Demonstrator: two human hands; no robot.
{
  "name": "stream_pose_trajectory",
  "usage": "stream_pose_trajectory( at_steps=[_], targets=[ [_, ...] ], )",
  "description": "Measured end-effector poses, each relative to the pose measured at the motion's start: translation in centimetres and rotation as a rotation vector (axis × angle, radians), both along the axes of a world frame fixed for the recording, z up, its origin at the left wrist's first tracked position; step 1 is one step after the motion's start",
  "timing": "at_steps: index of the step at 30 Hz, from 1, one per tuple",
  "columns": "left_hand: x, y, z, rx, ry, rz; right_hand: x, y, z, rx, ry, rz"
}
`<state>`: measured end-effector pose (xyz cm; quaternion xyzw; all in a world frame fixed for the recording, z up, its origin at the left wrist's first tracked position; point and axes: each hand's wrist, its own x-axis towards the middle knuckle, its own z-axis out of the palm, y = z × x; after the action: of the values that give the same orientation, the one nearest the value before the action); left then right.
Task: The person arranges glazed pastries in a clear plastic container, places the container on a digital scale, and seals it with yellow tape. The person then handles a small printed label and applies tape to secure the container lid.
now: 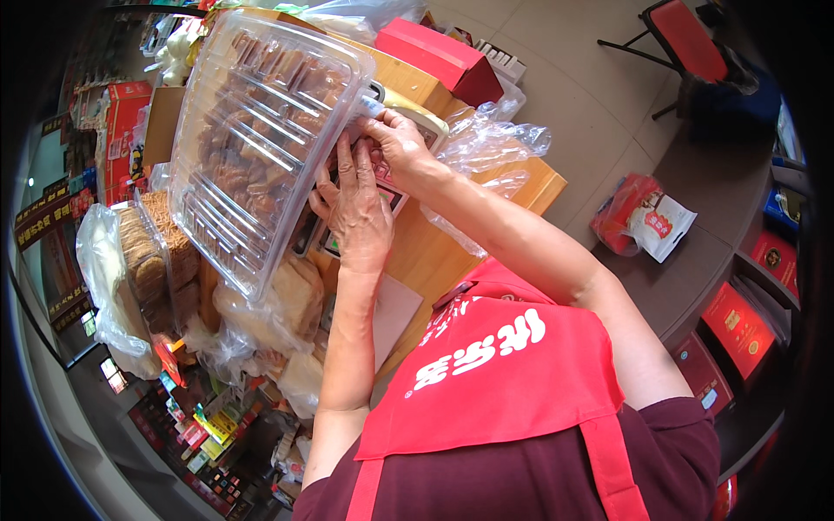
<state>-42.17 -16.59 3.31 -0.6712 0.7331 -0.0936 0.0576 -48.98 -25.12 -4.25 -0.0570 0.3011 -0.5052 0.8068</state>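
A clear plastic clamshell box filled with brown food pieces stands tilted on or against a weighing scale. My right hand is at the box's right edge, its thumb and forefinger pinching a small whitish strip, perhaps a label or tape. Just below it, my left hand lies back up over the scale's keys and display, with its fingers spread and their tips near the box's edge. What lies under those fingertips is hidden. Crumpled clear plastic bags lie right of the scale.
The wooden counter carries a red box at the far end. Bagged brown baked goods and more plastic bags crowd the left side. A folding chair and a red-and-white packet are at the right, near boxed goods on shelves.
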Motion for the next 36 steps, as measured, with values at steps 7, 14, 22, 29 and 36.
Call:
stream_pose_trajectory(
  at_steps=[7,14,22,29,36],
  targets=[
    [-0.5,0.0,-1.3,0.000,0.023,0.080,-2.4,0.5,-0.9,-0.092,0.441,-0.075],
    [-0.4,0.1,-1.2,-0.038,0.053,0.053,-2.2,-1.1,0.0,-0.566,0.360,-0.121],
    [0.1,0.1,-1.3,-0.053,0.138,0.016,-4.7,-3.5,-0.8,-0.343,0.143,-0.131],
    [0.1,0.5,-1.1,-0.093,0.201,-0.019,-5.3,-1.6,-0.3,-0.531,0.109,0.063],
    [0.3,0.6,-1.1,-0.032,0.177,-0.001,-5.1,-1.6,-0.5,-0.509,0.053,0.062]
  ],
)
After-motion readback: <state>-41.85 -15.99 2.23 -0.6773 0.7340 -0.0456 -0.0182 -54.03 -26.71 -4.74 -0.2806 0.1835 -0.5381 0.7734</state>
